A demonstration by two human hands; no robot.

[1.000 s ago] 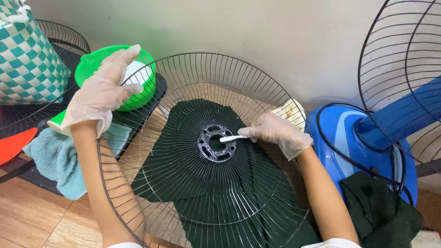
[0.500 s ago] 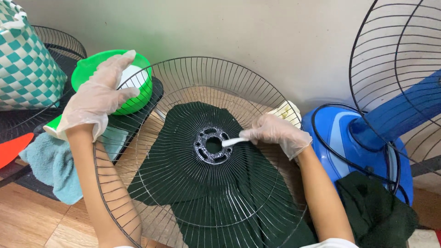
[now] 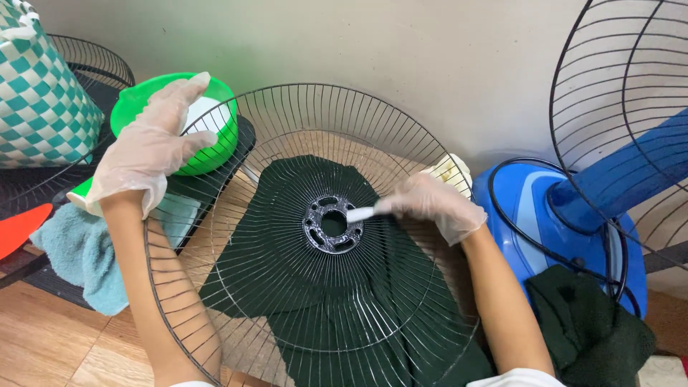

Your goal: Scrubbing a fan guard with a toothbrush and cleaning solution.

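A round black wire fan guard [image 3: 287, 115] lies in front of me over a dark green cloth [image 3: 287, 236]. My left hand [image 3: 150, 147], in a clear glove, rests on the guard's upper left rim, next to a green bowl [image 3: 215, 154]. My right hand [image 3: 433, 204], also gloved, holds a small white brush [image 3: 360, 213]. Its tip touches the black centre ring [image 3: 332, 223] of the guard.
A blue fan base [image 3: 552, 222] with a black cable and another wire guard [image 3: 616, 122] stand at the right. A dark cloth [image 3: 595, 330] lies by the base. A teal towel [image 3: 79, 251], a green-and-white woven bag [image 3: 39, 100] and a red piece [image 3: 18, 229] are at the left.
The view has shifted slightly. My right hand keeps the brush at the centre ring, moving it a little. My left hand stays on the rim.
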